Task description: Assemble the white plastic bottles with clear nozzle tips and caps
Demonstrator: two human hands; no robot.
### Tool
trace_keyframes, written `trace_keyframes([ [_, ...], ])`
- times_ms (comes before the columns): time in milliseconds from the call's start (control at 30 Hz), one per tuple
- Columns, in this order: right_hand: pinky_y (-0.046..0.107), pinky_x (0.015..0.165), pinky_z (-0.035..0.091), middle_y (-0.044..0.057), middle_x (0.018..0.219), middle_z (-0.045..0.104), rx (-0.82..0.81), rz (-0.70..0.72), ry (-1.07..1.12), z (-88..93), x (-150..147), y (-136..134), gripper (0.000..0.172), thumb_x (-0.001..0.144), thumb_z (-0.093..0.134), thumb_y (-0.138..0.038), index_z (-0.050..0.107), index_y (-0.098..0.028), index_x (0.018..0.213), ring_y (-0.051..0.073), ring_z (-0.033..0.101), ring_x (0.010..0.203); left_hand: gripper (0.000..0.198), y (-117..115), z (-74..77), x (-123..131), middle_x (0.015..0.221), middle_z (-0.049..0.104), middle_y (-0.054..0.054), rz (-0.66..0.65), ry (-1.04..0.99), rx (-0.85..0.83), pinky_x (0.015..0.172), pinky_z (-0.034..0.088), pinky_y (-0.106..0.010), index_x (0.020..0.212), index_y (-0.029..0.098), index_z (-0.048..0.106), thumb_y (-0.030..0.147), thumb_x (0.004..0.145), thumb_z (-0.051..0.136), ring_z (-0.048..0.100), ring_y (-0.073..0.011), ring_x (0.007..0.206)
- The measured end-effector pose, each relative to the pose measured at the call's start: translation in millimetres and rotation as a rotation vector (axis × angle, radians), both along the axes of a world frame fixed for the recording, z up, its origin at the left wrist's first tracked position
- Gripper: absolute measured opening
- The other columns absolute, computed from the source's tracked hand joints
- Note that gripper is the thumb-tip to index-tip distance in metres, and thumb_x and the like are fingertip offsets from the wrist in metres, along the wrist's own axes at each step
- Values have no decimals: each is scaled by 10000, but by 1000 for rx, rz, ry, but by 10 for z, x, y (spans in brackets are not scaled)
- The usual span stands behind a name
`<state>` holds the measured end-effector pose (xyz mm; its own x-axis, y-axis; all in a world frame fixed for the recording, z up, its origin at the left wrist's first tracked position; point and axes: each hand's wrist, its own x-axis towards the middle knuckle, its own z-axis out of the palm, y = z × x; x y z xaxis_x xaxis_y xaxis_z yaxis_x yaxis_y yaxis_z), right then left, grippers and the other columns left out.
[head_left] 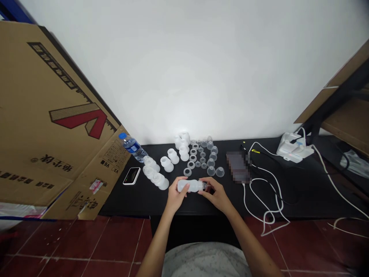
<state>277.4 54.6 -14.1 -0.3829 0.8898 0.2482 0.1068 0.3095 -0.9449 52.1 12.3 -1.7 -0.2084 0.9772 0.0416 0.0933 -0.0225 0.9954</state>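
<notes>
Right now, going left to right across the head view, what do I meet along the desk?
Cardboard carton → water bottle with blue cap → left hand → frosted plastic bottle → right hand → pixelated object → white plastic unit

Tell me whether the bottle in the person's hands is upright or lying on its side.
On its side: the frosted plastic bottle lies roughly level between the left hand and the right hand, its narrow neck pointing toward the right hand.
</notes>
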Motion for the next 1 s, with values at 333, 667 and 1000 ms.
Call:
trace_keyframes([
  [333, 306, 696, 493, 26, 1028, 755, -11, 43, -94, 47, 13, -40, 401, 929, 816, -476, 745, -278, 1271, 175, 576, 728, 350, -54, -5, -23, 879, 718, -28, 11, 49, 24, 584, 595, -302, 1014, 211, 716, 515, 870, 813, 679, -181, 653],
  [667, 332, 741, 580, 101, 1359, 670, 48, -26, 65, 62, -1, -14, 444, 1003, 727, -440, 656, -300, 1419, 176, 650, 807, 401, -27, 26, 0, 980, 702, -29, 27, 29, 39, 618, 585, -276, 1056, 213, 699, 533, 853, 829, 672, -156, 681],
  [1000, 363, 718, 616, 158, 1518, 589, 87, -287, 23, -27, -34, 40, 492, 1100, 515, -372, 499, -300, 1587, 194, 682, 831, 427, 9, 6, -1, 1048, 697, -49, 125, 35, 57, 728, 594, -284, 1122, 214, 674, 529, 873, 820, 681, -162, 777],
])
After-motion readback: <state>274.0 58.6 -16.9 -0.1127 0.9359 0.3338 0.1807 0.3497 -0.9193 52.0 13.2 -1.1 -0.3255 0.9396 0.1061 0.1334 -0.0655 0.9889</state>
